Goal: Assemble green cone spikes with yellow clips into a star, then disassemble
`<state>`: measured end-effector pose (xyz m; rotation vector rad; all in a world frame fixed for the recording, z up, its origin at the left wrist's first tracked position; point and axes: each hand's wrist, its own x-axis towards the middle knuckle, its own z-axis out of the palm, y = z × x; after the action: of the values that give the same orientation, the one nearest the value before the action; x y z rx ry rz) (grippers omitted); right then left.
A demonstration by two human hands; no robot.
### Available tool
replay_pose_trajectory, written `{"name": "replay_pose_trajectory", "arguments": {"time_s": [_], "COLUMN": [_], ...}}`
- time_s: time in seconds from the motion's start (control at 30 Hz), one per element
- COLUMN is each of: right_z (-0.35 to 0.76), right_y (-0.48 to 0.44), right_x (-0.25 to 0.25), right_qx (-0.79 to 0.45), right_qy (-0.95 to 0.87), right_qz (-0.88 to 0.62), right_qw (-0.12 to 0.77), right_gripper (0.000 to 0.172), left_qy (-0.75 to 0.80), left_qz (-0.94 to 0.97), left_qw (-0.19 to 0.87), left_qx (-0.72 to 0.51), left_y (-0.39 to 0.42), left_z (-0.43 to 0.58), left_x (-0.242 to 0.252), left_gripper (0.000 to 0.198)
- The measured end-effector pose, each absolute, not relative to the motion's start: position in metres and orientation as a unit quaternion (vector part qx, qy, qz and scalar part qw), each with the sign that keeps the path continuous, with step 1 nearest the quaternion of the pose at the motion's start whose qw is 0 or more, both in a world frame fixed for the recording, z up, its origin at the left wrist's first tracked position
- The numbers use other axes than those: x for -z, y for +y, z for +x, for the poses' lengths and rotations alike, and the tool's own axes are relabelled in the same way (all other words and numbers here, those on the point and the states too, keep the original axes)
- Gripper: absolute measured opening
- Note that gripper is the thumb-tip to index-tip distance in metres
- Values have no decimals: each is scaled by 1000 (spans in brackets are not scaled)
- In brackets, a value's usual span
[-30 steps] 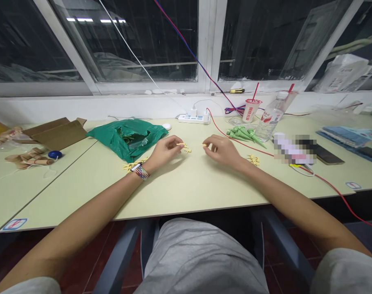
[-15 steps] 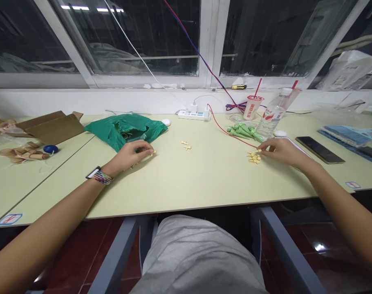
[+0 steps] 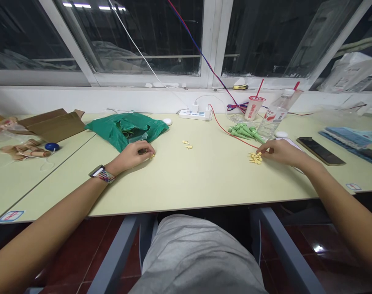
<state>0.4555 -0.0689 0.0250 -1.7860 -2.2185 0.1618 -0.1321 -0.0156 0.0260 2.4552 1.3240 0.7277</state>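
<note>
My left hand (image 3: pixel 137 155) rests low over the table by the green bag, thumb and fingers pinched together. A small yellow plastic piece (image 3: pixel 153 156) shows at its fingertips. On the right, my right hand (image 3: pixel 276 150) is pinched at the edge of a little pile of yellow plastic pieces (image 3: pixel 254 159); its fingertips touch a piece there. Between the hands, farther back, lie a few loose yellow pieces (image 3: pixel 189 147) with thin stems. The palm side of each hand is hidden.
A torn green plastic bag (image 3: pixel 104 127) lies behind my left hand. Green plastic spikes (image 3: pixel 243 131), a water bottle (image 3: pixel 273 116), a paper cup (image 3: pixel 254 108) and a phone (image 3: pixel 321 151) stand or lie around my right hand. Wooden toys (image 3: pixel 26 151), a cardboard box (image 3: pixel 52 126) and a power strip (image 3: pixel 194 115) are farther off.
My left hand has lowered slightly, and the yellow piece at its fingertips is now nearer the table. The right fingertips have brought a yellow piece down against the pile.
</note>
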Motion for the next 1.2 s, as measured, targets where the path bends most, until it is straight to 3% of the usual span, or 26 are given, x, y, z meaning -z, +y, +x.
{"name": "replay_pose_trajectory", "arguments": {"time_s": [0.43,0.67,0.77,0.83,1.03,1.2], "right_z": [453,427,380,337,217,194], "right_y": [-68,-76,-70,-61,-21,-11], "right_x": [-25,-41,-48,-50,-38,-24], "right_qx": [-48,30,15,-11,-51,-66], "right_qy": [-769,-770,-791,-814,-845,-839], "right_qz": [-622,-602,-556,-530,-517,-516], "right_qw": [138,210,256,239,129,157], "right_gripper": [28,29,27,25,35,18], "left_qy": [458,487,467,456,432,409], "left_qz": [823,672,586,569,674,809], "left_qw": [154,334,405,421,371,221], "left_qx": [-300,-447,-524,-539,-471,-360], "left_y": [-22,-7,4,9,16,10], "left_z": [-122,-121,-115,-106,-57,-29], "left_x": [-31,-37,-40,-43,-46,-34], "left_gripper": [34,31,27,24,18,17]}}
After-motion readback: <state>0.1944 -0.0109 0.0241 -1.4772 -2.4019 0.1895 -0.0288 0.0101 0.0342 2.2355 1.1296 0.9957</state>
